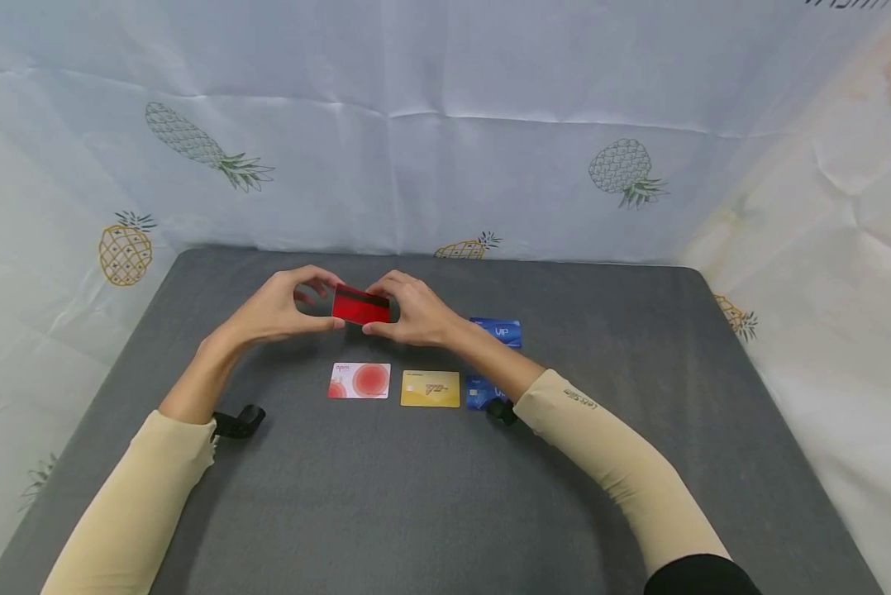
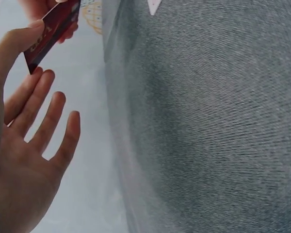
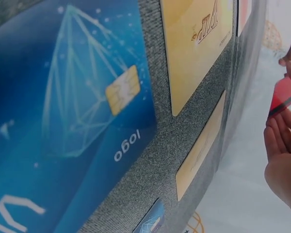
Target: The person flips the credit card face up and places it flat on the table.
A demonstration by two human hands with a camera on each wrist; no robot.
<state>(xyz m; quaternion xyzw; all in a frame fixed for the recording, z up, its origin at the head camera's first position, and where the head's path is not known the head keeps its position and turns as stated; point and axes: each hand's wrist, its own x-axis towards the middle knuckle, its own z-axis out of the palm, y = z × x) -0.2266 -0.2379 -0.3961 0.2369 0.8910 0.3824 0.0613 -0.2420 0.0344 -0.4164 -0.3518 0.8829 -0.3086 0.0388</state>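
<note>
A red bank card (image 1: 359,307) with a dark stripe is held up above the table's far half, tilted on a long edge. My left hand (image 1: 282,306) pinches its left end between thumb and fingers. At the opposite end, my right hand (image 1: 416,310) pinches it too. In the left wrist view, the left thumb (image 2: 31,34) presses the card's printed dark-red face (image 2: 51,31). Nearer me lie a pink-and-white card (image 1: 359,381), a yellow card (image 1: 430,388) and a blue card (image 1: 481,392), the last partly covered by the right forearm.
Behind the right forearm lies another blue card (image 1: 501,332). A second yellowish card (image 3: 201,148) appears in the right wrist view; the right arm hides it from the head view. A pineapple-print cloth (image 1: 326,182) hangs behind the grey table (image 1: 341,496).
</note>
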